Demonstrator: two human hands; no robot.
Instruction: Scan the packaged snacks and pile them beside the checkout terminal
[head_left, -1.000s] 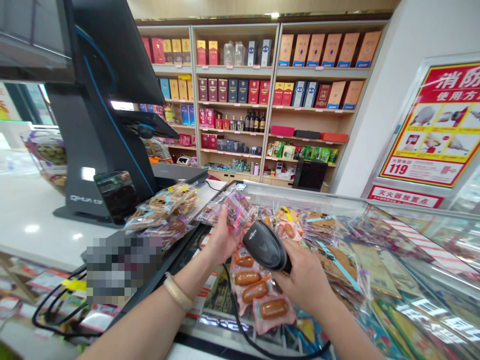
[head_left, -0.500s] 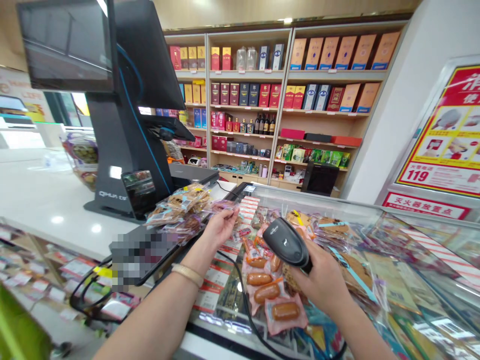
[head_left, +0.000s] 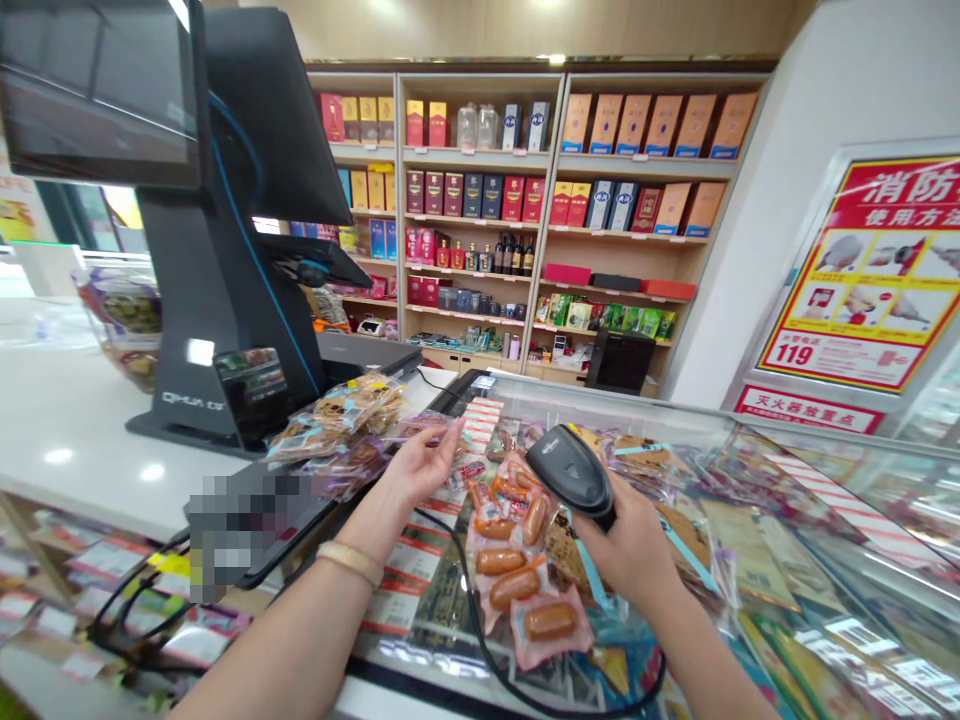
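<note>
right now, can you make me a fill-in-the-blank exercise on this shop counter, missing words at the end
The person's right hand holds a black ____.
The pale bracelet circles the person's ____ wrist.
The wrapped sausages lie on a counter with a see-through top of ____.
The large number on the red-and-yellow sign is ____.

Missing words: barcode scanner; left; glass; 119.

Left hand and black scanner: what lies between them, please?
Head view: a red-labelled packet and wrapped sausages lie between the left hand and scanner.

Black handheld barcode scanner (head_left: 571, 472), aslant in midair, pointing forward and left.
</note>
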